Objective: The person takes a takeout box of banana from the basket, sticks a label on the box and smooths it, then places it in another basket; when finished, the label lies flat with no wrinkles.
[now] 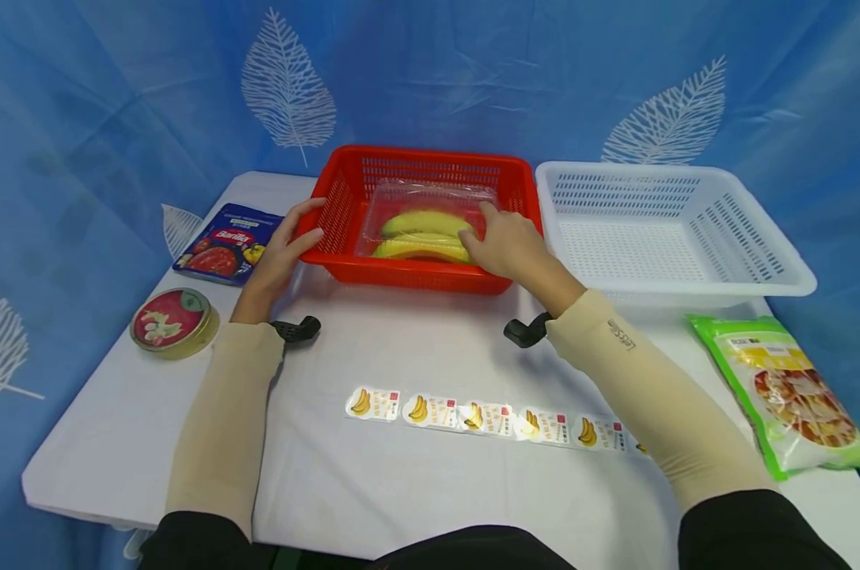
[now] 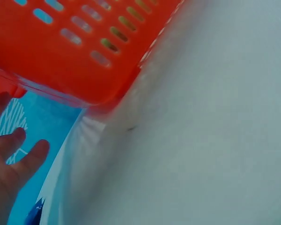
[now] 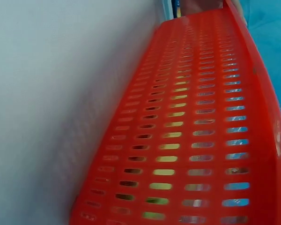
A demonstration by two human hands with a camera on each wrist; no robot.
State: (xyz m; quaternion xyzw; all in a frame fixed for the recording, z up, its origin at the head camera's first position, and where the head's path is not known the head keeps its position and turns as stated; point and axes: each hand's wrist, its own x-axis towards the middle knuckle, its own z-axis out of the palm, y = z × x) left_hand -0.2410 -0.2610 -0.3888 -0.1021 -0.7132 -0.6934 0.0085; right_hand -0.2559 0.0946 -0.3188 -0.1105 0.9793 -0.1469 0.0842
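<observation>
Clear rectangular plastic box (image 1: 430, 198) of yellow bananas (image 1: 424, 249) lies inside the red perforated plastic basket (image 1: 423, 273), at your twelve o'clock. Your left hand (image 1: 278, 255), fingers spread, is at the basket's nine o'clock rim. Your right hand (image 1: 508, 244) is at the box's three o'clock end, thumb and forefinger apart; I cannot tell whether they pinch it. Steady the basket with the left and handle the box lightly: clear plastic likely flexes under pressure.
</observation>
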